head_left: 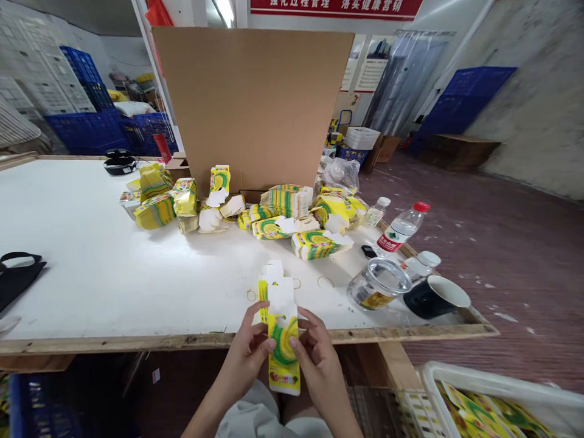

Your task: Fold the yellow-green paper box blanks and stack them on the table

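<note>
Between my two hands is a flat yellow-and-green printed carton [283, 350] with a white flap at its top, held upright over the table's front edge. My left hand [250, 347] grips its left side, thumb on the printed face. On the right side my right hand [317, 350] pinches it the same way. Just behind it, a small stack of similar flat cartons [263, 292] lies on the white table [182, 298]. Rubber bands [325, 281] lie close by. Farther back are several bundles of the same cartons [287, 204].
A big cardboard box [255, 109] stands behind the bundles. At the right are a clear plastic jar [379, 283], a dark mug [429, 298] and a red-capped bottle [401, 230]. A white crate [502, 377] of yellow packs sits low at the right. A black strap item [18, 283] lies left.
</note>
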`<control>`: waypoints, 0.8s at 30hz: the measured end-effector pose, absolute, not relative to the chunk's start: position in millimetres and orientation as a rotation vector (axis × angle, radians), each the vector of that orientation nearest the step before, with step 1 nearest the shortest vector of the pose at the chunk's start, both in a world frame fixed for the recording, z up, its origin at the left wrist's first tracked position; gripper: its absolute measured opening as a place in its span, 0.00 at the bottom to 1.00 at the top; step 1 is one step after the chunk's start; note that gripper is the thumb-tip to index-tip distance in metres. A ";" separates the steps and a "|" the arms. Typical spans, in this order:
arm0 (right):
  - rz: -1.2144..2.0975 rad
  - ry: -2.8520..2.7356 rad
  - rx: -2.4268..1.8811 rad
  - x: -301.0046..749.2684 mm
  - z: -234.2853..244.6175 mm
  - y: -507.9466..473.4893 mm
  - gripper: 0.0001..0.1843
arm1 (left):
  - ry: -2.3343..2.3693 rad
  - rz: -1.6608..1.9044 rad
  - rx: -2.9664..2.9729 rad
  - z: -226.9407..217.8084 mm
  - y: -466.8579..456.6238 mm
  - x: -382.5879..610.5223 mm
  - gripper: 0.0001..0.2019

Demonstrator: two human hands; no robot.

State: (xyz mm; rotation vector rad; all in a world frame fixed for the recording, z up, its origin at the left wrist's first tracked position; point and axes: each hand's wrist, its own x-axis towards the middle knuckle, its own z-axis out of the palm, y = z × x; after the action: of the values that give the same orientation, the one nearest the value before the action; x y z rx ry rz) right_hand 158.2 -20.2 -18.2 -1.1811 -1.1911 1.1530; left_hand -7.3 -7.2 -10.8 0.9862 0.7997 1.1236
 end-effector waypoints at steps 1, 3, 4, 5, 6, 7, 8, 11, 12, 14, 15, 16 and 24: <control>1.183 -1.223 -1.155 162.1 -13.0 -19.1 0.24 | 0.752 1.074 0.976 -7.7 -8.3 -9.7 0.28; 1.226 -1.301 -1.144 169.3 -2.6 -17.4 0.16 | 0.669 0.982 0.938 -2.5 -10.5 -13.4 0.23; 1.228 -1.333 -1.148 172.2 1.8 -16.9 0.13 | 0.628 0.945 0.920 -0.5 -11.6 -14.5 0.20; 1.214 -1.359 -1.152 174.4 5.3 -16.6 0.13 | 0.591 0.917 0.905 0.9 -12.7 -15.0 0.19; 1.190 -1.384 -1.159 176.0 7.7 -16.5 0.14 | 0.559 0.903 0.893 1.8 -13.7 -15.0 0.20; 1.161 -1.409 -1.166 177.0 9.0 -16.5 0.16 | 0.537 0.896 0.883 2.3 -14.5 -14.6 0.22; 1.128 -1.430 -1.170 177.5 9.4 -16.5 0.16 | 0.526 0.892 0.873 2.3 -15.1 -14.0 0.26; 1.038 -1.389 -1.188 178.2 6.8 -16.5 0.13 | 0.538 0.891 0.863 0.4 -15.2 -12.9 0.34; 1.011 -1.331 -1.195 178.8 5.7 -16.4 0.12 | 0.556 0.893 0.874 -0.6 -14.8 -13.0 0.32; 0.989 -1.202 -1.203 180.2 4.8 -16.5 0.13 | 0.629 0.904 0.915 -2.9 -13.7 -13.5 0.25; 1.021 -1.168 -1.203 180.8 5.0 -16.6 0.15 | 0.678 0.912 0.941 -3.8 -13.3 -13.7 0.23; 1.086 -1.167 -1.201 181.0 5.7 -16.7 0.16 | 0.724 0.923 0.969 -4.6 -13.1 -13.6 0.21; 1.071 -1.532 -1.471 169.6 3.2 -12.3 0.14 | 0.683 0.941 1.054 -2.2 -16.1 -11.1 0.23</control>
State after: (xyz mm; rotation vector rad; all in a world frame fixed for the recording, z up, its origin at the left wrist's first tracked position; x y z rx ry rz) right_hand 169.6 -12.3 3.2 -1.4714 -1.5319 1.0707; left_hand -11.1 -16.1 -2.2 1.0539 0.6830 0.9412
